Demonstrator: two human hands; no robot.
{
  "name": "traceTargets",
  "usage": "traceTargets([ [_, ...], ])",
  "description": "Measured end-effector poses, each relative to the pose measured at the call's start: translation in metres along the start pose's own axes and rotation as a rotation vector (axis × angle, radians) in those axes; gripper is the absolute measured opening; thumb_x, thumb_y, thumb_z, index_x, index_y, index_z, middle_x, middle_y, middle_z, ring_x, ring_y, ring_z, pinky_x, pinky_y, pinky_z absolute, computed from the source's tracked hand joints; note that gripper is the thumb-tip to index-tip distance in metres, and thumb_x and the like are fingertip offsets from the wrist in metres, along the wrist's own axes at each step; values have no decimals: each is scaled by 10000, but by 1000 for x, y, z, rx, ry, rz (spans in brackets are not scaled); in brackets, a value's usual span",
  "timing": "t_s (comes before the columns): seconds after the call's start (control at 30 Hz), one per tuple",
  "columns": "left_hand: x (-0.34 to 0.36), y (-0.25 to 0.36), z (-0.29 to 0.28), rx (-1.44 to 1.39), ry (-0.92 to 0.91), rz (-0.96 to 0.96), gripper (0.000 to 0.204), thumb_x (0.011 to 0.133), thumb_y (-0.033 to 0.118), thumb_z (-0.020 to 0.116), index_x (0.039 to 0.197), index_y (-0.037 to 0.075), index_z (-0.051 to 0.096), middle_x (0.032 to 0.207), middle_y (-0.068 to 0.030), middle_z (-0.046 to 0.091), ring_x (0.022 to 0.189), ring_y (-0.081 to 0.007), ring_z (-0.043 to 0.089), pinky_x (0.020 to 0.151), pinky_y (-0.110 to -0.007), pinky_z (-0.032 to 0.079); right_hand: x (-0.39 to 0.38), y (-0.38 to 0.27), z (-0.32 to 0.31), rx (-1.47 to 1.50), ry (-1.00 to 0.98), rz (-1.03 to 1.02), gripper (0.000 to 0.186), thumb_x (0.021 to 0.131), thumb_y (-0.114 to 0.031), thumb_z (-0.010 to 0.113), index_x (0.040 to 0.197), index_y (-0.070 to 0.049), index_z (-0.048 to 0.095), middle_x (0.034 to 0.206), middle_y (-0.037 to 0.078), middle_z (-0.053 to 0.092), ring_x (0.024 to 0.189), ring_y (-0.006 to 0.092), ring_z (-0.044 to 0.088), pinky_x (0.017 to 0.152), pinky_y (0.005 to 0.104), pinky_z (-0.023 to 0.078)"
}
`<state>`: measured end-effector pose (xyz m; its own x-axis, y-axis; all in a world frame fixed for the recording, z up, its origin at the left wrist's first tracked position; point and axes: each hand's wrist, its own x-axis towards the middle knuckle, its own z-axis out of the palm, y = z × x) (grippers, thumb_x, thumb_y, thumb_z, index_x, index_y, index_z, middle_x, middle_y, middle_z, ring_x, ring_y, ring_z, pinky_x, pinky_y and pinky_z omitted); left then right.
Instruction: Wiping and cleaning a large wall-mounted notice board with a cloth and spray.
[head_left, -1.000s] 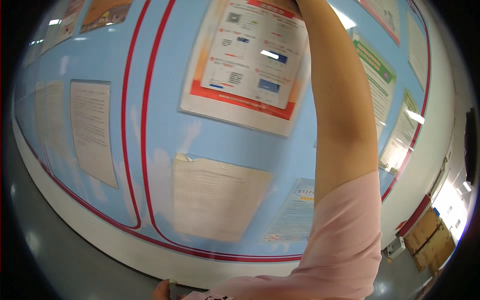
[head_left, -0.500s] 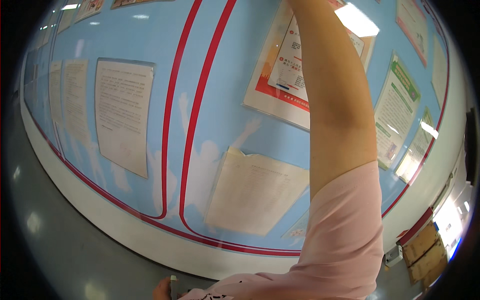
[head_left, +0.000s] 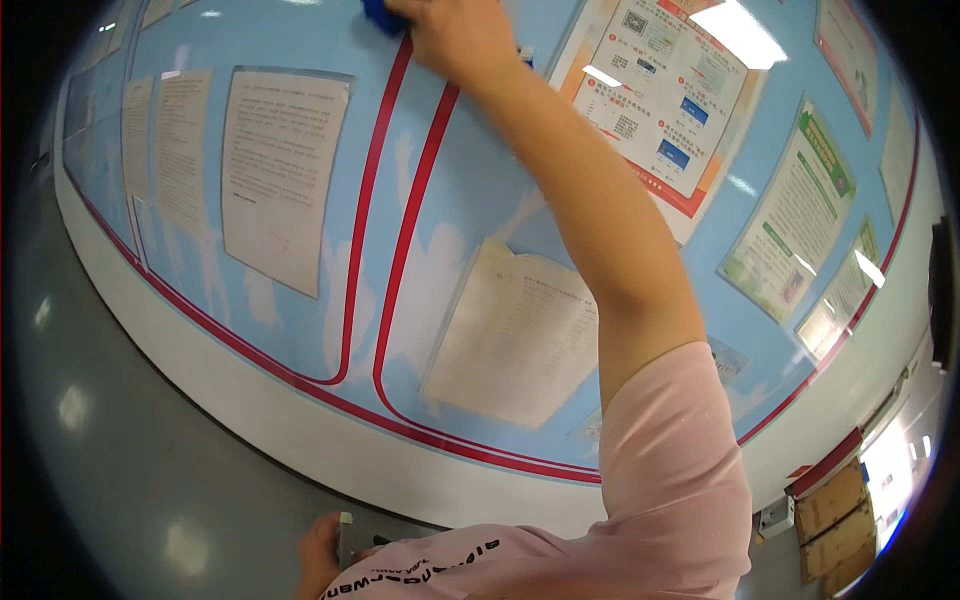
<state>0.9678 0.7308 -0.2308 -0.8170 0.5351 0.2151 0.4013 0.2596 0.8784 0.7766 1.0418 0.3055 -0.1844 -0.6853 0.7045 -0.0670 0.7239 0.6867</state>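
Note:
My right arm reaches up and to the left across a light blue wall board. At the top edge of the view my right hand is closed on a dark blue cloth, held against the board near the upper end of a red stripe. Part of the cloth is cut off by the picture's edge. Low in the view, my left hand is closed around a narrow grey flat tool with a pale tip. My pink sleeve and shirt hide much of this tool, so its kind is unclear.
Printed sheets hang on the board: a white page left, a torn-edged page low in the middle, an orange-bordered poster and a green-headed sheet right. Grey floor lies below; cardboard boxes stand lower right.
My right hand has swung left and down into view with the blue cloth, uncovering the orange-bordered poster. My left hand has risen slightly, still holding the grey tool.

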Motion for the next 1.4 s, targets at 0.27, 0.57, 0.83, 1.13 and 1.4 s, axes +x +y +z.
traceTargets([
  [0.27,-14,25,-12,-50,15,-48,623,633,387,887,1101,103,591,916,-147,631,738,-360,626,624,-402,482,-89,-79,-32,62,-445,-63,449,775,-55,678,1190,-224,717,1135,77,577,1007,266,559,814,347,555],
  [0.57,-19,15,-16,93,21,69,635,648,407,882,1135,108,605,954,-150,656,760,-350,659,649,-407,525,-119,-73,-58,86,-470,-203,276,863,-130,603,1124,-160,685,1108,110,551,1040,297,575,802,399,566],
  [0.83,-9,33,-11,77,-1,4,467,632,146,856,1066,140,684,825,-99,664,640,-245,677,582,-347,510,6,47,-81,-377,-51,235,138,863,-62,563,990,-51,614,951,198,582,862,372,617,724,469,531],
  [1.13,-4,31,-11,134,-93,1,509,629,122,859,1096,130,657,778,-99,659,627,-233,682,560,-348,510,-109,-58,-56,-258,-122,33,270,816,-128,638,1079,-68,649,996,128,558,885,298,591,596,367,571],
  [1.4,7,42,-9,112,-157,-13,500,634,61,834,1098,123,658,815,-106,666,618,-211,687,539,-329,527,-175,-71,-130,-62,-342,97,443,782,-99,648,1223,-65,649,985,118,548,874,290,572,658,348,570],
])
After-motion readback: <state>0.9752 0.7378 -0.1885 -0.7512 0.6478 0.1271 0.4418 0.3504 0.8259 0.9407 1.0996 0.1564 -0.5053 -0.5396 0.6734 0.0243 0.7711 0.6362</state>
